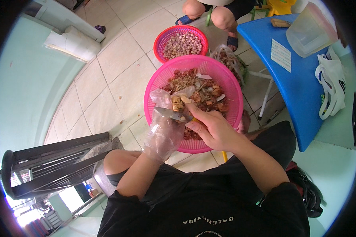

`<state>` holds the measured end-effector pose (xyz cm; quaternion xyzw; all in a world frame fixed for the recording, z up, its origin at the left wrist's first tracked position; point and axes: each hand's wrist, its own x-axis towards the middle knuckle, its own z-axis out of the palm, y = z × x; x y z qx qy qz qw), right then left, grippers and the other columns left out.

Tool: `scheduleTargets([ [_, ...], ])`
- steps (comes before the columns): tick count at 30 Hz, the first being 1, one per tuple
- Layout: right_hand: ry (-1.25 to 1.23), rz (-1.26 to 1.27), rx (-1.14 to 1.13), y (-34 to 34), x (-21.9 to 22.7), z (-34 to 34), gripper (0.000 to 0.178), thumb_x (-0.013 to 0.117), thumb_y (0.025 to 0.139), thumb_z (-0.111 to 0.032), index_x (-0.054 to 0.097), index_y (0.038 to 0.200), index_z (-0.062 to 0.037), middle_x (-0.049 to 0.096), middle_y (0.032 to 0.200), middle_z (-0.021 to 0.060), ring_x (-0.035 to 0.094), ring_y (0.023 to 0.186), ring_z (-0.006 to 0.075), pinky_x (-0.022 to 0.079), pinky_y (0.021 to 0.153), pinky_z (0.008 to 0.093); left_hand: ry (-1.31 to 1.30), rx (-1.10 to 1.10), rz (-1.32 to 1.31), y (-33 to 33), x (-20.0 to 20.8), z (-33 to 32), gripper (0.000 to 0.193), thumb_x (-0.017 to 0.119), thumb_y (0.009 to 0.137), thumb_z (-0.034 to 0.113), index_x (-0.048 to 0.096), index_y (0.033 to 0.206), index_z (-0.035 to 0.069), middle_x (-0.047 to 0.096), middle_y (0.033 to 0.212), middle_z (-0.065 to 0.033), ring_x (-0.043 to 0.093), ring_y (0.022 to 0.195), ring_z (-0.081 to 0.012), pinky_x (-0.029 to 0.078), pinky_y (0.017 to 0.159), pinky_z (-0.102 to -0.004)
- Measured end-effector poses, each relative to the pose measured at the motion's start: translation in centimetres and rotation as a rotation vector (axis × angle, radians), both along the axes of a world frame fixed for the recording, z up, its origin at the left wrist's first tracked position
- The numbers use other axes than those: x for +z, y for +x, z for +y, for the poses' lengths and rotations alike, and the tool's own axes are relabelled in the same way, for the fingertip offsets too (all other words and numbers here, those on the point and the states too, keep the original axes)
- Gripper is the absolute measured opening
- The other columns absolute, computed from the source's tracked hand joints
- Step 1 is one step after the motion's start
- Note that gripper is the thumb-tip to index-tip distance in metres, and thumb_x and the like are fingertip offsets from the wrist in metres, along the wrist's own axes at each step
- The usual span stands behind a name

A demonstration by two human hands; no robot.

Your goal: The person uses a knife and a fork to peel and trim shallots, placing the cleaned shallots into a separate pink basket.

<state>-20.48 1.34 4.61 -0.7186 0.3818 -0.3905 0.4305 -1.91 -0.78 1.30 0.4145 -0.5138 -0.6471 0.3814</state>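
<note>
My left hand (165, 127), in a loose clear plastic glove, grips a small brownish bulb (178, 103) above a big pink basket (158, 81) full of reddish-brown peels and roots. My right hand (210, 125), bare, is closed on a small knife (171, 113); its blade points left and lies against the bulb. Both hands hover over the near side of the basket, which sits in front of my knees.
A smaller pink basket of peeled bulbs (182, 41) stands farther off on the tiled floor. Another person's knees (209, 12) are beyond it. A blue table (300, 79) with a clear plastic container (310, 31) is on the right; a white bag (332, 85) hangs there. A dark rack (55, 164) lies at left.
</note>
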Motion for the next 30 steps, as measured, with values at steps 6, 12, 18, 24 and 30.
scheduleTargets([
  [6, 0.239, -0.047, 0.035, 0.1, 1.5, -0.2, 0.057, 0.057, 0.101, -0.016, 0.037, 0.151, 0.0028, 0.063, 0.092, 0.0210, 0.058, 0.071, 0.0227, 0.047, 0.077, 0.0285, 0.517, 0.291, 0.637, -1.3, 0.3, 0.3, 0.043, 0.059, 0.096, 0.022, 0.050, 0.135, 0.005, 0.060, 0.124, -0.0116, 0.060, 0.109, -0.0244, 0.050, 0.093, -0.0387],
  [12, 0.349, -0.153, 0.013, 0.5, 0.7, 0.4, 0.055, 0.056, 0.103, -0.016, 0.038, 0.151, 0.0023, 0.065, 0.092, 0.0103, 0.055, 0.078, 0.0114, 0.046, 0.081, 0.0264, 0.396, 0.266, 0.446, -1.4, 0.1, -0.1, 0.066, 0.056, 0.099, 0.052, 0.045, 0.144, 0.006, 0.057, 0.136, -0.0159, 0.059, 0.121, -0.0295, 0.049, 0.105, -0.0462],
  [18, 0.197, -0.266, -0.089, 2.2, -0.4, 0.7, 0.056, 0.057, 0.099, -0.009, 0.039, 0.152, -0.0034, 0.059, 0.080, 0.0131, 0.053, 0.070, 0.0122, 0.047, 0.071, 0.0273, 0.318, 0.339, 0.457, -1.8, 0.6, 0.8, 0.057, 0.049, 0.104, 0.047, 0.045, 0.143, 0.007, 0.056, 0.136, -0.0145, 0.059, 0.122, -0.0292, 0.050, 0.104, -0.0461],
  [24, 0.258, -0.313, -0.163, 3.2, 0.0, 0.6, 0.052, 0.057, 0.104, -0.019, 0.042, 0.147, 0.0064, 0.056, 0.093, 0.0006, 0.049, 0.081, 0.0071, 0.044, 0.077, 0.0241, 0.425, 0.398, 0.508, -3.0, 1.9, 0.7, 0.036, 0.043, 0.109, 0.039, 0.053, 0.131, 0.012, 0.061, 0.112, -0.0048, 0.060, 0.104, -0.0169, 0.052, 0.091, -0.0333],
  [30, 0.445, -0.469, -0.283, 4.8, -1.3, 1.0, 0.046, 0.055, 0.104, -0.020, 0.048, 0.141, 0.0072, 0.064, 0.095, 0.0090, 0.055, 0.090, 0.0105, 0.048, 0.081, 0.0272, 0.450, 0.419, 0.447, -3.5, 1.1, 0.8, 0.043, 0.041, 0.108, 0.047, 0.054, 0.131, 0.013, 0.062, 0.109, -0.0048, 0.062, 0.099, -0.0157, 0.055, 0.080, -0.0297],
])
